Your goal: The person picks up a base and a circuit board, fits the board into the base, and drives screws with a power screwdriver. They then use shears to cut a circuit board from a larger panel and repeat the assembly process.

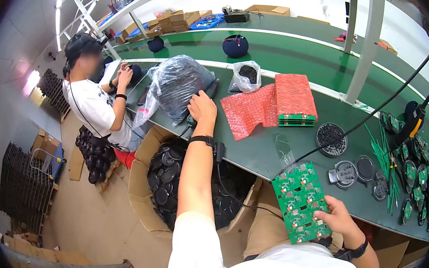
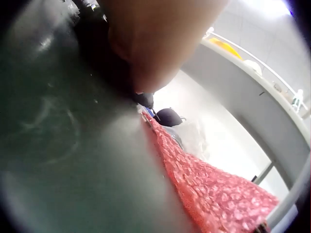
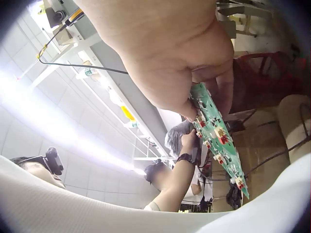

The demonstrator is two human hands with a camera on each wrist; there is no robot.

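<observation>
My right hand [image 1: 339,218] grips a green panel of circuit boards [image 1: 299,198] by its side, thumb on the upper face, over my lap. In the right wrist view the panel [image 3: 217,138] shows edge on, with small white and red parts along it. My left hand [image 1: 203,108] reaches over the bench, its fingertips right at the side of a clear plastic bag [image 1: 181,85] with dark contents. A dark tool-like piece [image 1: 190,124] with a cable lies beside that hand. What the left fingers hold, if anything, I cannot tell.
Red bubble wrap [image 1: 248,111] and a wrapped board stack [image 1: 293,98] lie on the bench. A dish of black bits [image 1: 331,140], round black parts [image 1: 343,174] and green wires [image 1: 382,161] sit to the right. Below stands a carton [image 1: 143,200]; another person [image 1: 92,94] works at left.
</observation>
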